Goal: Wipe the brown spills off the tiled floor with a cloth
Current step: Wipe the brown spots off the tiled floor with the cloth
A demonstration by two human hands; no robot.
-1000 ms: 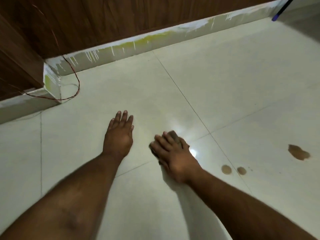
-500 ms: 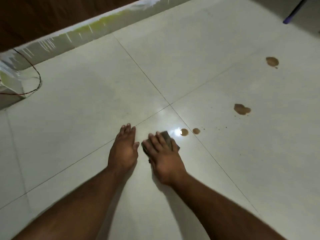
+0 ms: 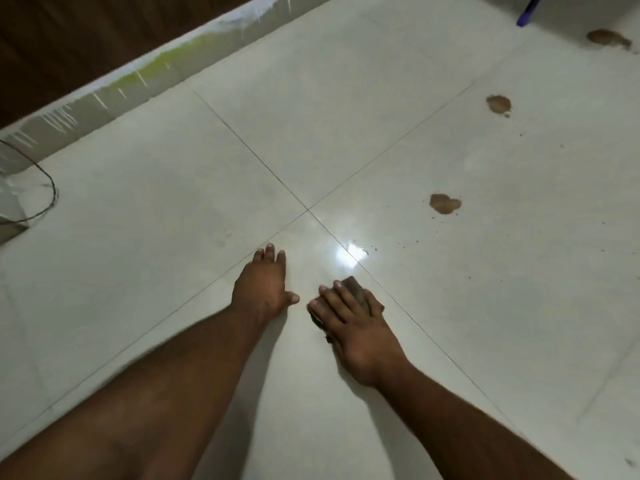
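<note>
Item 1, cloth: small dark brown-grey wad lying flat on the tiled floor, mostly covered; its long axis runs from lower left to upper right, the exposed end pointing toward the bright glare spot on the tile. It sits just beside a diagonal grout line.

Item 2, right hand: laid palm down over the cloth, fingers extended and pressing it to the floor (no curl round it is visible).

Item 3, left hand: flat on the tile just left of the cloth, fingers straight, holding nothing.

Item 4, brown spills: nearest spill well beyond the cloth to the upper right; middle spill farther; far spill near the top edge. Fine specks lie between.

Item 5, surroundings: paint-streaked skirting, thin wire, blue handle.
</note>
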